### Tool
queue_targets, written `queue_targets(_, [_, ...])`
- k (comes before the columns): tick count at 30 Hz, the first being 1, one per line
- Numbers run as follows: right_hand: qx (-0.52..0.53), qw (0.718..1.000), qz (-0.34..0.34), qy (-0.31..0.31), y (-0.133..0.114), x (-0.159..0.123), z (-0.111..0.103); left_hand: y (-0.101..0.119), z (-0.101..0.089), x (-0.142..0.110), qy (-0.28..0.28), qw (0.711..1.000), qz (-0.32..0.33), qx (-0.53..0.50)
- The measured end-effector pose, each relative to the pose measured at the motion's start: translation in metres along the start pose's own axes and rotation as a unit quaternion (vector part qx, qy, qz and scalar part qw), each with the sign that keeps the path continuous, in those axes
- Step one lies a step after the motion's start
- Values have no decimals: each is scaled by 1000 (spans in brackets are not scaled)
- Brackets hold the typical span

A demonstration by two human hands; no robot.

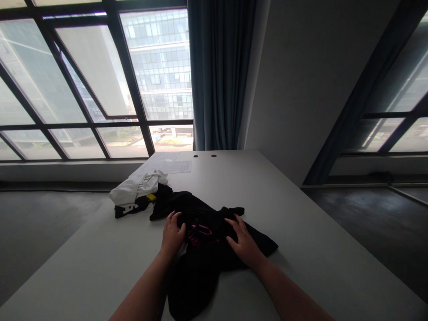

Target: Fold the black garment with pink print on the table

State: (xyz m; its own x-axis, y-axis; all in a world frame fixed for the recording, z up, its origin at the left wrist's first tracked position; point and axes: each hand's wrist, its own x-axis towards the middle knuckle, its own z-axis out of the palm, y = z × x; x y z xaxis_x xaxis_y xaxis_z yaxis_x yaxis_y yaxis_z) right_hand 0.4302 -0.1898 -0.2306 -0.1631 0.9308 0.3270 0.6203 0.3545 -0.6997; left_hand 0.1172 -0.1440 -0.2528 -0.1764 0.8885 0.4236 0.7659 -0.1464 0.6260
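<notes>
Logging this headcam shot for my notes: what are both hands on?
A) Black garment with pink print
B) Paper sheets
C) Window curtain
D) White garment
A. The left hand and right hand both lie on the black garment, with its pink print between them.

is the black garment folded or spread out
Rumpled, not folded: the black garment lies in uneven creases under the left hand and right hand.
</notes>
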Motion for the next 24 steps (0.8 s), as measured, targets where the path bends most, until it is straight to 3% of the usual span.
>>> queue_targets(5, [15,999,1,37,2,2,-2,2,4,-3,-5,999,-42,29])
queue_targets(8, [23,1000,3,-15,3,4,-3,1,4,-3,-4,997,-60,48])
queue_targets(11, [15,997,-14,-69,3,4,-3,2,4,-3,-46,993,-56,91])
queue_targets(15, [1,998,-19,-63,1,3,-2,9,2,-4,-94,984,-35,145])
queue_targets(24, [8,998,-13,-67,-3,3,-5,10,-1,-4,-93,986,-30,138])
